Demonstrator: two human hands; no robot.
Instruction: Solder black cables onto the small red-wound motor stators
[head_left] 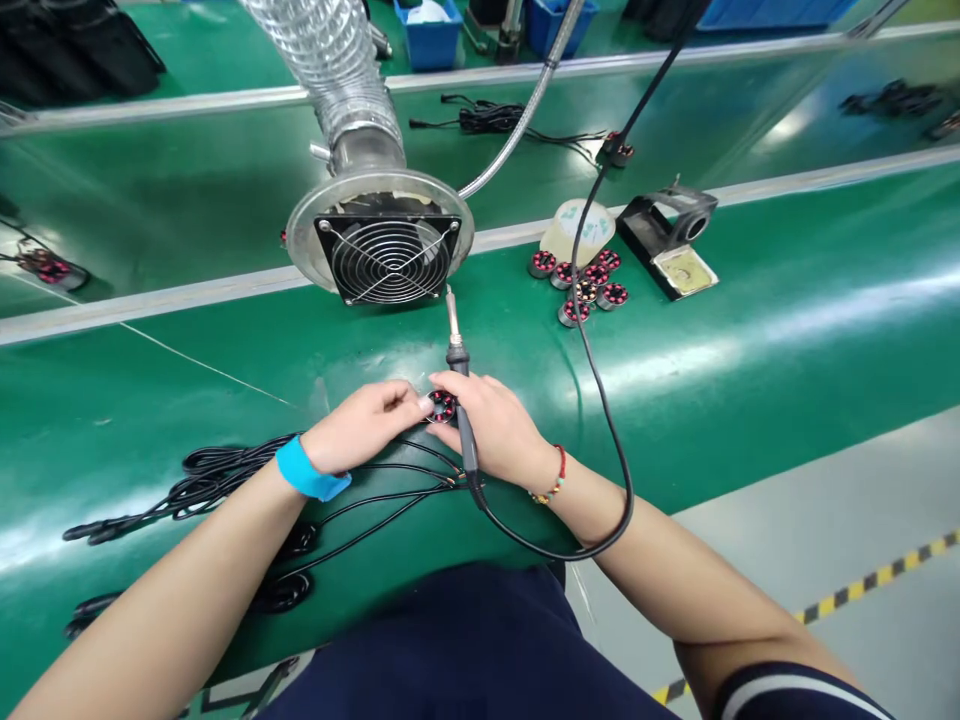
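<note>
Over the green bench mat, a small round motor stator with red windings sits between my two hands. My left hand, wearing a blue wristband, is closed on its left side, thumb against the rim. Fingers of my right hand touch its right side. That same hand has a soldering iron tucked in it, tip pointing away from me toward the fan and cord trailing back over the right forearm. Black cables with bare copper ends lie just below the hands.
A fume extractor fan on a foil duct hangs ahead of my hands. Several stators cluster at right, beside a roll of tape and an iron stand with a yellow sponge. Bundled black cables lie left.
</note>
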